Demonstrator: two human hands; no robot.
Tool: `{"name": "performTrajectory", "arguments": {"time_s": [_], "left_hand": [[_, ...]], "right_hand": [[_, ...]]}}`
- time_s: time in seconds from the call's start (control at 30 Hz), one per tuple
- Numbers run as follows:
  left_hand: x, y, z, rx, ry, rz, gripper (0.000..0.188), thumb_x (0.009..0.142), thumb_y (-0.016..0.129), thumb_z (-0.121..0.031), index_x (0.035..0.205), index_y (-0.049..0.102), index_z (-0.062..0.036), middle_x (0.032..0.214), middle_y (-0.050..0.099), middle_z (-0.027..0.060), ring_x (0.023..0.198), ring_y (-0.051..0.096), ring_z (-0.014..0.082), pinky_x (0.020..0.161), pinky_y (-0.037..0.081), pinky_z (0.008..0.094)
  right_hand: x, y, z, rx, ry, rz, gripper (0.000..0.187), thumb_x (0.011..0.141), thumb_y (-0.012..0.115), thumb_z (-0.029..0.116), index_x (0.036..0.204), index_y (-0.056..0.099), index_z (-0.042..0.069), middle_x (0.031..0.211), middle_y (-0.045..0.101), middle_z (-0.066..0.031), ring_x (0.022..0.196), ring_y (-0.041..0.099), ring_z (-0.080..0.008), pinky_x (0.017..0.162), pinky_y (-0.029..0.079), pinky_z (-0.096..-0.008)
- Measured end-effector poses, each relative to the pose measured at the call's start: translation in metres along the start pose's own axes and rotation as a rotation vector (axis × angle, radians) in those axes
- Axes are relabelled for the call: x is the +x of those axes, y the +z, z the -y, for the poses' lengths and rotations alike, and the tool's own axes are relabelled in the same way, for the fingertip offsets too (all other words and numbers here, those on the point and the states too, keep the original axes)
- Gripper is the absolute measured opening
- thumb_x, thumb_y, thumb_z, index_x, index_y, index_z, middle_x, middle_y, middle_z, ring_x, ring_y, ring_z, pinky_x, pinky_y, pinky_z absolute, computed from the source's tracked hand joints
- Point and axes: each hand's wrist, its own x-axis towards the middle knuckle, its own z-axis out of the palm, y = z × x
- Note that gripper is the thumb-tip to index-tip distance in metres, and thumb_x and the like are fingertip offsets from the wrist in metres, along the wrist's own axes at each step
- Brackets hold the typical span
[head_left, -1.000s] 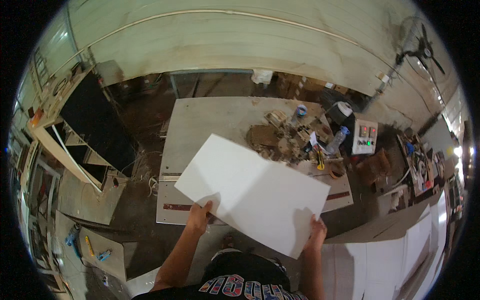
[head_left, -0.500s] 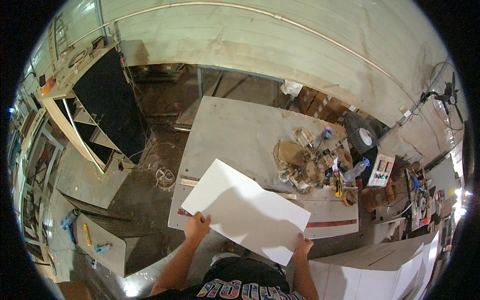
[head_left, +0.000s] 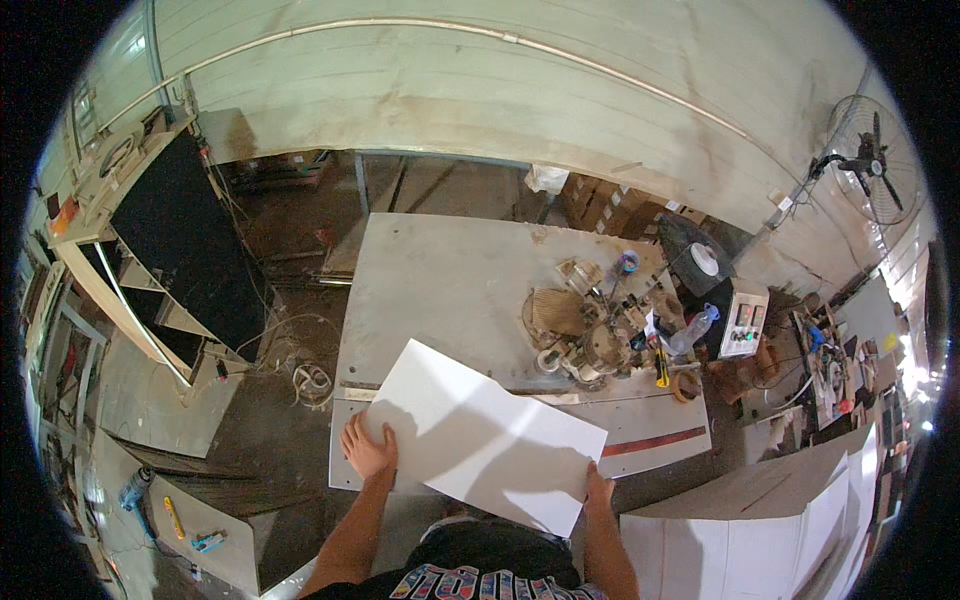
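Note:
A white rectangular panel (head_left: 490, 430) lies at a slant in front of me, over the near part of the grey worktable (head_left: 430, 290). My left hand (head_left: 369, 452) is at the panel's left edge with its fingers apart and its thumb close beside the board. At the lower right corner my right hand (head_left: 598, 488) grips the panel, thumb on its upper face and the other fingers mostly hidden. Shadows fall across the white surface.
A dusty machine (head_left: 590, 325) is mounted on the table's right half, with a yellow-handled cutter (head_left: 661, 368), a plastic bottle (head_left: 694, 330) and a control box (head_left: 745, 318) near it. White panels (head_left: 740, 555) are stacked at lower right. A drill (head_left: 137, 488) lies at left.
My left hand has loosened from the panel's edge and spread its fingers. The panel has shifted slightly left and down in view, while the right hand keeps its corner. The whole view has shifted too.

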Motion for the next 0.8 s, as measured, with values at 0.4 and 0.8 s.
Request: {"name": "performTrajectory", "arguments": {"time_s": [0.4, 0.8], "left_hand": [[0.005, -0.011, -0.002, -0.035, 0.016, 0.023, 0.066, 0.097, 0.078, -0.035, 0.152, 0.060, -0.0027, 0.152, 0.064, 0.0197, 0.147, 0.055, 0.0432, 0.130, 0.037, 0.0602], [0.008, -0.013, -0.002, -0.070, -0.042, 0.009, 0.066, 0.094, 0.080, -0.037, 0.149, 0.063, -0.0062, 0.148, 0.066, 0.0168, 0.147, 0.056, 0.0424, 0.132, 0.036, 0.0600]], "right_hand": [[0.005, 0.000, 0.018, 0.158, 0.169, 0.088, 0.058, 0.108, 0.084, 0.025, 0.158, 0.060, 0.007, 0.142, 0.073, -0.0183, 0.123, 0.073, -0.0387, 0.102, 0.063, -0.0622], [0.006, 0.001, 0.026, 0.246, 0.243, 0.056, 0.056, 0.108, 0.085, 0.024, 0.155, 0.063, 0.003, 0.141, 0.074, -0.0171, 0.124, 0.074, -0.0369, 0.102, 0.064, -0.0594]]}}
